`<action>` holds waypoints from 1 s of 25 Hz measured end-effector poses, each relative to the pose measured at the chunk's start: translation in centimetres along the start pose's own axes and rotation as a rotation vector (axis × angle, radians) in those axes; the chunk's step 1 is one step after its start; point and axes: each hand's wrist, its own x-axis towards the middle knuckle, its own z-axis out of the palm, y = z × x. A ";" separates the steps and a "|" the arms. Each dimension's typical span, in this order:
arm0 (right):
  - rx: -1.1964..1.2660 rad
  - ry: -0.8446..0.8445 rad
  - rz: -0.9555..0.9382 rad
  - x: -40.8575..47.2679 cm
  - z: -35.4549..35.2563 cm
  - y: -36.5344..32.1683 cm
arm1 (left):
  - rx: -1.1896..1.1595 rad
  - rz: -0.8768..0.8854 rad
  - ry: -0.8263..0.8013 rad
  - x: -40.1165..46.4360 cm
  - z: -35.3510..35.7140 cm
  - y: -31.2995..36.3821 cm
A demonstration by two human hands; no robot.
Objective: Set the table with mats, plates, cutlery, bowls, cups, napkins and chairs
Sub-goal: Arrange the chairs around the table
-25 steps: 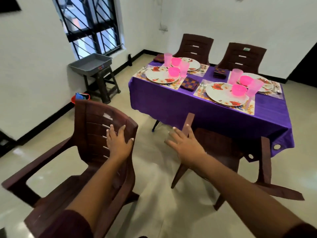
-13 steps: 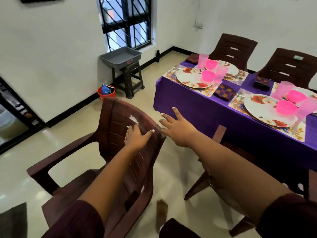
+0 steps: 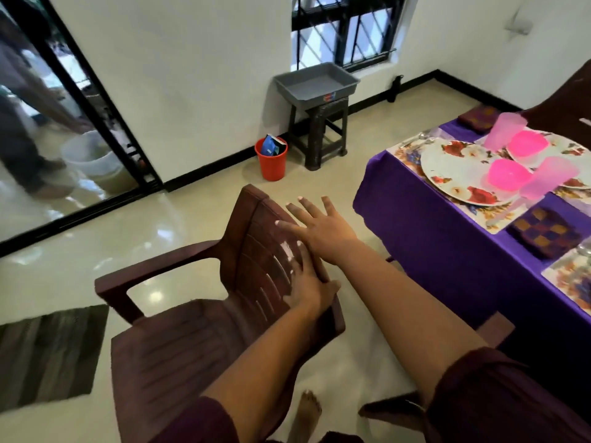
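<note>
**Both hands at the chair back**

The left hand (image 3: 308, 290) gripped the top edge of the brown plastic chair (image 3: 204, 318): its fingers lay over the slatted backrest and the thumb hooked round the rim on the near side. Just beyond those fingers the right hand (image 3: 323, 230) was spread flat, fingers straight and splayed, over the upper corner of the same backrest; whether it touched the plastic could not be told. The chair's seat and armrest lay left of both hands. Right of the fingertips stood the table (image 3: 447, 251) under its purple cloth, apart from the chair, bearing a floral plate (image 3: 454, 167), a pink bowl (image 3: 508, 174) and a pink cup (image 3: 548, 178). Farther off past the fingertips sat a red bucket (image 3: 271, 161) and a grey tray (image 3: 316, 83) on a stool.
</note>
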 end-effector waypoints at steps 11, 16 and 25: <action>-0.024 -0.097 0.028 -3.7 4.2 1.1 | 0.099 0.142 -0.218 -0.9 2.1 0.3; 0.127 -0.139 0.234 -12.3 5.9 -0.8 | 0.085 0.333 -0.478 -5.5 2.5 -0.6; 0.078 -0.160 0.431 -21.0 1.9 -14.8 | 0.773 0.437 -0.501 -16.8 -2.2 -5.6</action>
